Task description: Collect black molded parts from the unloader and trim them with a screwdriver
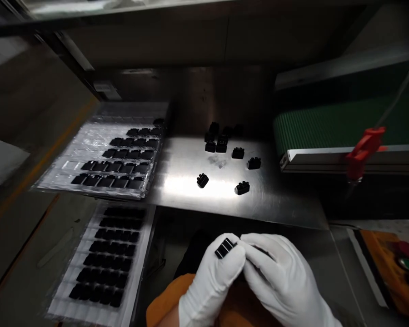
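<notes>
My left hand (209, 281), in a white glove, is closed on a small black plastic block (224, 248) with pale lines across its face. My right hand (284, 277), gloved too, meets the left fingertips at the block's right end with thumb and finger pinched. What sits in that pinch, if anything, is hidden. Beyond both hands, several similar black blocks with knobbed tops lie on a metal table, among them one block (202, 180) at the left and another block (242, 187) nearer the right. More stand in a cluster (216, 141) farther back.
On the left, a clear plastic tray (63, 156) holds rows of black parts. Below it a second tray (59, 309) carries more rows. A green conveyor belt (327, 129) runs at the right, with a red-handled tool (363, 152) before it. An orange button box (388, 268) stands lower right.
</notes>
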A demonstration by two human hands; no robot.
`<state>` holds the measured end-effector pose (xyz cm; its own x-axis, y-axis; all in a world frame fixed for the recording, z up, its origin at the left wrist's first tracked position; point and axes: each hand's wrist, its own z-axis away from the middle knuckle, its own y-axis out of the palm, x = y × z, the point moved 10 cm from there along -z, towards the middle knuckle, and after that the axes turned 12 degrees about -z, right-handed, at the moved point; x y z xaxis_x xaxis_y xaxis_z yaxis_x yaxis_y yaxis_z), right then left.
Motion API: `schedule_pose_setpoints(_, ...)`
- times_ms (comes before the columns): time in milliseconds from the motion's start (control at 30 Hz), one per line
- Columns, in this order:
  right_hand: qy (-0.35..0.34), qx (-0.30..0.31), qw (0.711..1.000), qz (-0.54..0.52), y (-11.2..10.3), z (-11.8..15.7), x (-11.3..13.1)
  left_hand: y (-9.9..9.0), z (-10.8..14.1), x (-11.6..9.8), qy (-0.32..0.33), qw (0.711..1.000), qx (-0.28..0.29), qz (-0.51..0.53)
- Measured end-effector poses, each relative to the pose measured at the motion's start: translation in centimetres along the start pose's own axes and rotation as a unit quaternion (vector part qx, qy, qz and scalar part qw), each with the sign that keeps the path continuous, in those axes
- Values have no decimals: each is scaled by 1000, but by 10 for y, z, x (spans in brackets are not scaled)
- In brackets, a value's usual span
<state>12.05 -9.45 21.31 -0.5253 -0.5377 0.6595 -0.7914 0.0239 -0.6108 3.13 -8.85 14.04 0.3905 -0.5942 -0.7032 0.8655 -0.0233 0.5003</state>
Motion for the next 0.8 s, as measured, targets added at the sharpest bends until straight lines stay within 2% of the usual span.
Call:
schedule_pose_setpoints(67,3,-46,999,-15,-6,6,-3,6,2,-3,54,993,-16,-101)
schedule_pose_setpoints(133,55,-86,989,-103,-8,13,-19,12,0,1,92,983,-38,-155)
schedule_pose_setpoints(167,106,-106,974,-172,-7,18,-31,14,-1,4,106,979,-56,-165)
schedule_pose_setpoints(200,173,-127,943,-253,-2,24,-47,14,-3,9,114,976,-79,-166)
schedule_pose_setpoints(233,247,-146,895,-341,7,33,-62,13,-3,15,113,974,-106,-164)
schedule_pose_setpoints(300,381,-167,758,-503,35,53,-81,8,-2,29,93,964,-169,-181)
schedule_pose_setpoints(367,451,-163,625,-617,61,68,-82,4,2,38,84,948,-221,-215)
schedule_pose_setpoints(400,465,-160,581,-649,68,73,-80,3,5,41,88,940,-242,-226)
schedule_pose_setpoints(467,485,-156,538,-672,75,83,-80,1,11,46,105,930,-270,-226)
schedule_pose_setpoints(533,509,-154,538,-654,74,92,-83,2,13,53,115,934,-268,-205)
schedule_pose_setpoints(600,510,-158,574,-621,67,93,-89,7,9,56,134,953,-222,-155)
schedule_pose_setpoints(700,461,-165,641,-590,57,79,-94,16,1,48,171,973,-132,-77)
schedule_pose_setpoints(800,427,-132,687,-573,64,59,-96,7,-8,36,174,978,-110,-41)
